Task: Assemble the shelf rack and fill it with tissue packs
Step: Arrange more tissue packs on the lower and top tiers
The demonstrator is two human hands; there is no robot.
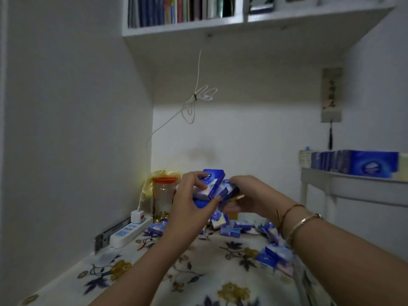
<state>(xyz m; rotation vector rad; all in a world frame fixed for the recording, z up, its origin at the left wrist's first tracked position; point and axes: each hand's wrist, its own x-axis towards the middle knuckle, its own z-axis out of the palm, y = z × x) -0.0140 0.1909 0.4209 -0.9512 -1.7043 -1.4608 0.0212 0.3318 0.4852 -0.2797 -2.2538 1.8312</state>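
Gathering packs for the rack.
Left hand (pixel 189 202) and right hand (pixel 247 195) together clasp a bunch of packs (pixel 213 187) above the table's (pixel 198 272) far edge; square the bunch before carrying it to the rack (pixel 344 184) at right, or loose ones slip.

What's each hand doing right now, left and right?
Left hand: fingers curled round a bunch of blue tissue packs.
Right hand: grips the same bunch from the other side.

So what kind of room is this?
Probably a bedroom or study corner at home: a bookshelf on the wall, a flowered cloth over the surface, and a power strip by the wall.
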